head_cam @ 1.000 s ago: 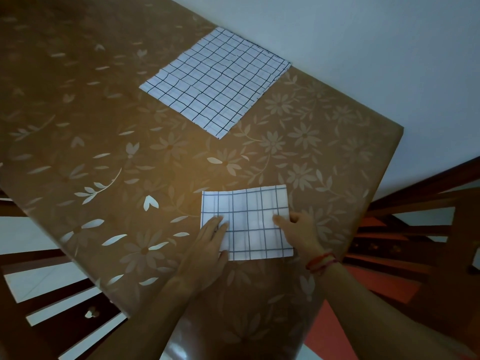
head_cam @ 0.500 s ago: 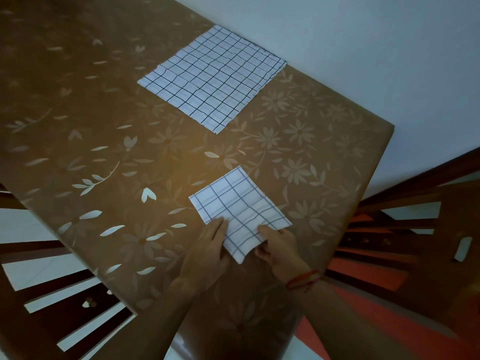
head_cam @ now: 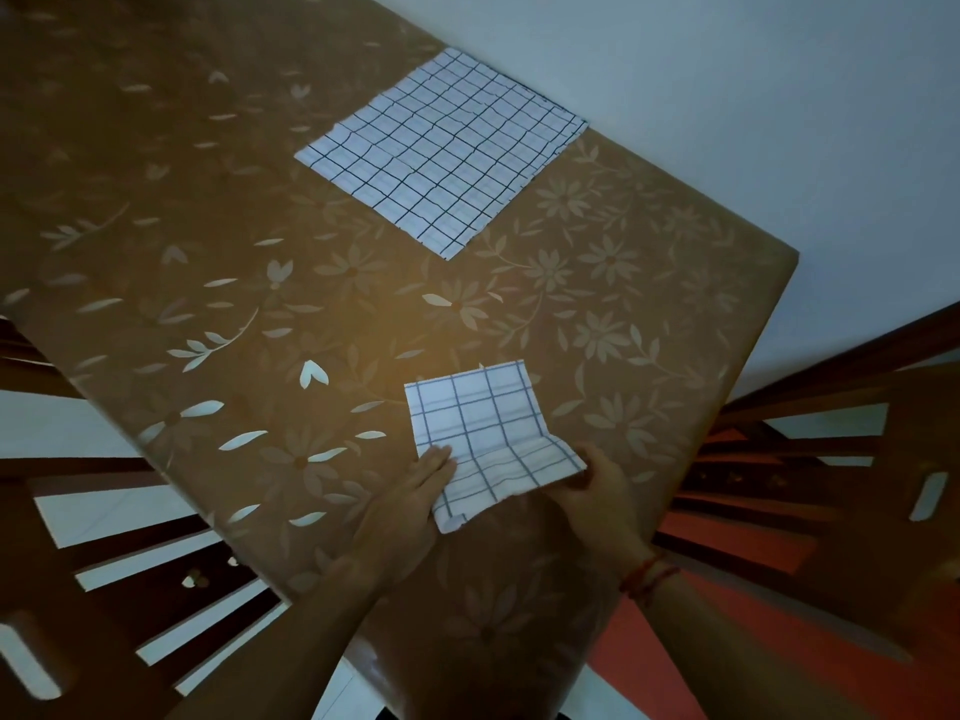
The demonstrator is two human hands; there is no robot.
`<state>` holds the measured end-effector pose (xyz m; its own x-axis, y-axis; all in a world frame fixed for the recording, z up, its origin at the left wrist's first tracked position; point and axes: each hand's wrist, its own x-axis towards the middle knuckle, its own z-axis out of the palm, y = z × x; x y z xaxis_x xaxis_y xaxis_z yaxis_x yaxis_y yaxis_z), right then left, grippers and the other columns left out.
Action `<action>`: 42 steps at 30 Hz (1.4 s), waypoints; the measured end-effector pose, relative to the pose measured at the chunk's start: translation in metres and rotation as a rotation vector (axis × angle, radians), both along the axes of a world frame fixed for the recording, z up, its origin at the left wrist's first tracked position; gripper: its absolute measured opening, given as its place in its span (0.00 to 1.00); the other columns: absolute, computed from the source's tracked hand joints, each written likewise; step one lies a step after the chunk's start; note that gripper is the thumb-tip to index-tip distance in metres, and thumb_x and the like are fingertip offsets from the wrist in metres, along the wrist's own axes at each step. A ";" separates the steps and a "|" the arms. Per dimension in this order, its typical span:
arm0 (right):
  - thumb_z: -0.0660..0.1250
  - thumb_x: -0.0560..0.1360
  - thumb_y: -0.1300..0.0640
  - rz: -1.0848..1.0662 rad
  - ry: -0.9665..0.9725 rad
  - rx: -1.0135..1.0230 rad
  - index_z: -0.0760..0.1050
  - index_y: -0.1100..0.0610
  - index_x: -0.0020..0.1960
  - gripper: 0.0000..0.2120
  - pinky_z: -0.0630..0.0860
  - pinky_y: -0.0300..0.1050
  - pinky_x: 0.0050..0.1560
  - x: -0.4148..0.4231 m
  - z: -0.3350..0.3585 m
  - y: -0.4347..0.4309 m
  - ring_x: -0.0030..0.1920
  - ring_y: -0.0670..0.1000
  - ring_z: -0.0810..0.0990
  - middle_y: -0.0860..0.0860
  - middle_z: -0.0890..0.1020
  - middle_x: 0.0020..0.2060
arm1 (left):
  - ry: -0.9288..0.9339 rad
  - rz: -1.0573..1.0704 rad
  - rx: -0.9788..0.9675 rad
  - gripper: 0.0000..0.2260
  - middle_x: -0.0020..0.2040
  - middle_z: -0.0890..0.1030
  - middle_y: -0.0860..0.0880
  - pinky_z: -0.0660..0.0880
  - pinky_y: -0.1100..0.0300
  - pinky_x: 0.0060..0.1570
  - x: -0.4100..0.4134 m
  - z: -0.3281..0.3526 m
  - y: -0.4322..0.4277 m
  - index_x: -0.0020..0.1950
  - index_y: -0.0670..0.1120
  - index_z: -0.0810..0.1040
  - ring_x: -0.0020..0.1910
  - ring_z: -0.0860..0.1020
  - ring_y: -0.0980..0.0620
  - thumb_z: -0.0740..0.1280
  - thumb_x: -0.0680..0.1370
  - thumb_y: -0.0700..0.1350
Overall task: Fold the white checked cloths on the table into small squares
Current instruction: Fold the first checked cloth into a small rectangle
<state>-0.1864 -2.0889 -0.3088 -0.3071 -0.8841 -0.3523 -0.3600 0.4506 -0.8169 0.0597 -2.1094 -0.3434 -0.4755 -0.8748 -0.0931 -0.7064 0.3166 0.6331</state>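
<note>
Brown flower-patterned table (head_cam: 208, 252). Spread flat along its far edge, close to the far right corner: unfolded white checked cloth (head_cam: 441, 148). By the near edge, towards the right corner: smaller folded checked cloth (head_cam: 483, 433), far half flat on the table, near half bent up along a crease. Pressed flat on the near left part of the folded checked cloth: left hand (head_cam: 410, 506), released, fingers straight. At its raised near right corner: right hand (head_cam: 602, 491), grasping the fabric. Round the right wrist: red thread band (head_cam: 649, 579).
</note>
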 end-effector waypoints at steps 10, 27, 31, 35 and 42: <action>0.75 0.60 0.72 0.508 0.486 -0.270 0.81 0.54 0.48 0.20 0.79 0.46 0.44 -0.019 -0.021 0.013 0.46 0.49 0.79 0.50 0.84 0.48 | 0.019 0.054 -0.161 0.22 0.65 0.76 0.44 0.65 0.52 0.69 0.022 -0.009 0.025 0.65 0.41 0.76 0.68 0.66 0.50 0.63 0.75 0.50; 0.70 0.75 0.51 0.255 0.318 0.021 0.75 0.48 0.40 0.07 0.68 0.35 0.36 -0.002 -0.004 -0.018 0.36 0.43 0.76 0.44 0.78 0.33 | -0.020 0.387 -0.039 0.14 0.50 0.81 0.50 0.74 0.45 0.54 0.014 0.002 -0.004 0.55 0.49 0.76 0.49 0.76 0.49 0.58 0.78 0.55; 0.69 0.76 0.54 0.205 0.245 0.047 0.77 0.49 0.49 0.03 0.66 0.30 0.36 0.001 -0.003 -0.028 0.38 0.40 0.75 0.41 0.78 0.37 | -0.074 0.402 -0.094 0.15 0.55 0.81 0.47 0.70 0.44 0.59 0.014 -0.004 -0.014 0.59 0.47 0.77 0.55 0.77 0.45 0.61 0.77 0.51; 0.69 0.76 0.52 0.183 0.222 0.077 0.77 0.47 0.54 0.08 0.70 0.33 0.40 0.003 -0.003 -0.035 0.43 0.39 0.76 0.39 0.79 0.42 | -0.172 0.355 -0.078 0.20 0.60 0.79 0.46 0.69 0.43 0.62 0.018 -0.010 -0.021 0.63 0.47 0.74 0.61 0.74 0.44 0.57 0.76 0.55; 0.68 0.75 0.47 0.179 0.341 0.065 0.75 0.48 0.57 0.12 0.79 0.47 0.49 0.000 -0.011 -0.041 0.46 0.46 0.77 0.46 0.78 0.48 | -0.205 0.270 -0.212 0.21 0.65 0.74 0.46 0.70 0.48 0.59 0.019 0.004 -0.028 0.67 0.43 0.71 0.60 0.72 0.46 0.57 0.77 0.51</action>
<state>-0.1868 -2.1301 -0.3195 -0.2591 -0.9134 -0.3140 -0.6839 0.4030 -0.6082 0.0790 -2.1374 -0.3396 -0.2160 -0.9758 0.0337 -0.8870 0.2105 0.4110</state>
